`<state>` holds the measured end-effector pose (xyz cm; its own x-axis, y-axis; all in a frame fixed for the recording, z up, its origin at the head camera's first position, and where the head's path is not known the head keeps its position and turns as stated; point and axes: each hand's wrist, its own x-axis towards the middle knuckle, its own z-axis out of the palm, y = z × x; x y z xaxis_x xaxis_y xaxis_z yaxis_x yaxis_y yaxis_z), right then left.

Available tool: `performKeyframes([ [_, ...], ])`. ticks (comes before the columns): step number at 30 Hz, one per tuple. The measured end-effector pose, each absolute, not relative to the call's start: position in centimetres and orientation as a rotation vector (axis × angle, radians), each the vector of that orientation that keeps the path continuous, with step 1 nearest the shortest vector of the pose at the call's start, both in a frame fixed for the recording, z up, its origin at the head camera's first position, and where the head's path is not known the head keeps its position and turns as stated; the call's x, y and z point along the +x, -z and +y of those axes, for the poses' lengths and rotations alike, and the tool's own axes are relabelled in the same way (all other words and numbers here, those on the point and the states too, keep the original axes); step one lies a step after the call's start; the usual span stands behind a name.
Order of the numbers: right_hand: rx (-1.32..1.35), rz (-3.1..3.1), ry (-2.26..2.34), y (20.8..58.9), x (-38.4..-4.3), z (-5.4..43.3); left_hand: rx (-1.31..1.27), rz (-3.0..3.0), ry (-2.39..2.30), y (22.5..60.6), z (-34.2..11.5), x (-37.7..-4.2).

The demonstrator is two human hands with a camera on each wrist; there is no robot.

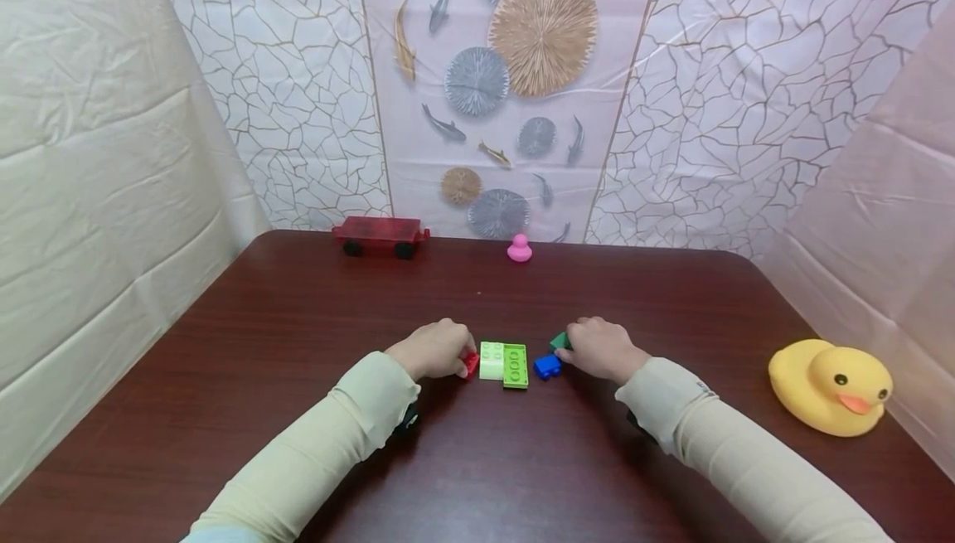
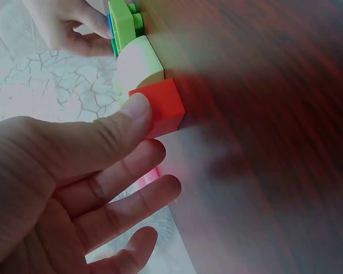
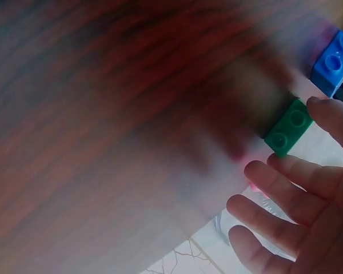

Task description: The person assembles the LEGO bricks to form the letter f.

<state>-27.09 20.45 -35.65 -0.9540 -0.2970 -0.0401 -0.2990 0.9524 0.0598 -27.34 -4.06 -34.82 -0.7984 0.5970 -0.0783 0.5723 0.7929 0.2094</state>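
Near the table's middle, my left hand (image 1: 436, 350) pinches a red toy brick (image 2: 167, 105), thumb on its near face, other fingers spread. Right beside it stands a pale green brick (image 1: 490, 361) with a curved side showing in the left wrist view. Against that one is a lime green brick (image 1: 515, 366), its hollow underside up and studs toward the table. My right hand (image 1: 603, 349) holds a dark green two-stud brick (image 3: 289, 127) between thumb and index finger. A blue brick (image 1: 547, 367) lies between the lime brick and my right hand.
At the table's back edge are a red wheeled wagon (image 1: 379, 232) on the left and a small pink duck (image 1: 519, 249). A large yellow duck (image 1: 830, 387) sits at the right. Fabric curtains (image 1: 97, 195) hang around the brown table (image 1: 492, 477).
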Motion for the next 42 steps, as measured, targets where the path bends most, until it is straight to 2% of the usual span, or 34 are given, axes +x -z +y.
performKeyframes([
  [10, -0.476, 3.086, 0.084, 34.9, -27.2, 20.7, 0.942, 2.828, -0.267, 34.6, -2.7, -27.2],
  [20, -0.506, 2.976, 0.376, 33.1, -26.4, 19.0, 0.957, 2.838, -0.265, 34.6, -2.0, -27.1],
  [34, -0.875, 2.967, 0.331, 33.0, -25.2, 16.5, 0.931, 2.858, -0.257, 34.9, -1.6, -26.8],
  [42, -0.93, 2.915, 0.404, 33.1, -24.8, 15.0, 0.939, 2.843, -0.32, 35.1, -1.3, -26.7],
])
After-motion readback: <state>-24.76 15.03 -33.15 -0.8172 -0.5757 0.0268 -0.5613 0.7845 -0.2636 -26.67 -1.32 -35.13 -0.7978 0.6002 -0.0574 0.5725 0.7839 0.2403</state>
